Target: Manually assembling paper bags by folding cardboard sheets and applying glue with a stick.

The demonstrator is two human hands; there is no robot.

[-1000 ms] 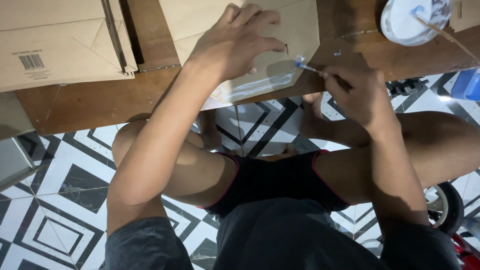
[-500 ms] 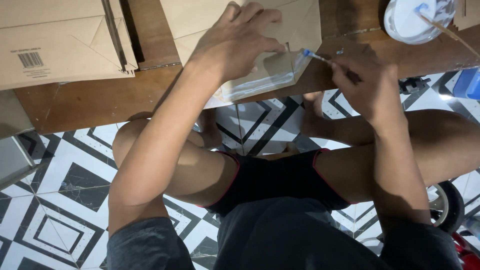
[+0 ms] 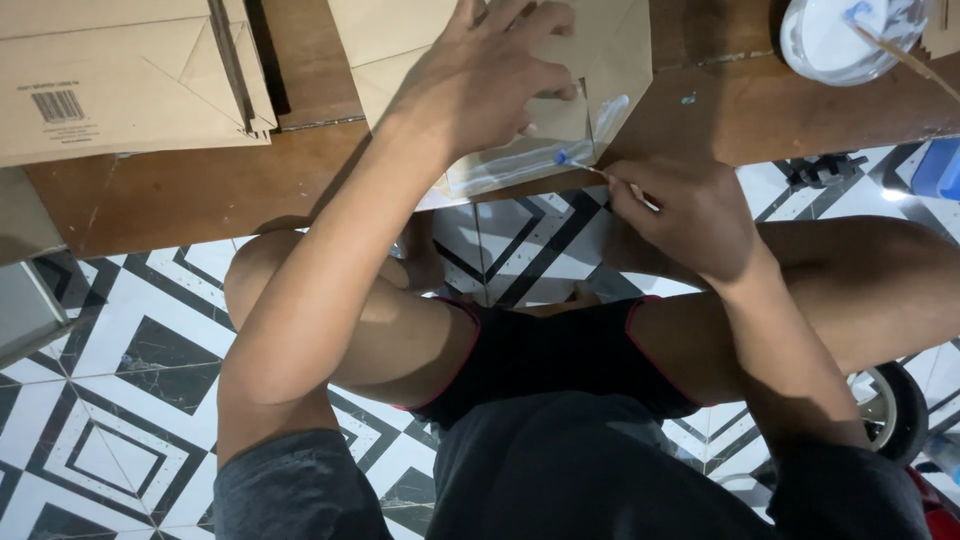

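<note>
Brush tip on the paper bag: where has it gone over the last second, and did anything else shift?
The right hand drew the brush from the flap's right corner down and left along the glossy glued strip, nearer the table edge. It kept its grip throughout. The left hand stayed pressed flat on the bag; the bowl and the stack did not move.

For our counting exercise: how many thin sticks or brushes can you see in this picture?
2. One blue-tipped stick is in the right hand, its tip on the paper bag. One rests in the white bowl, top right. Others may be out of frame.
</note>
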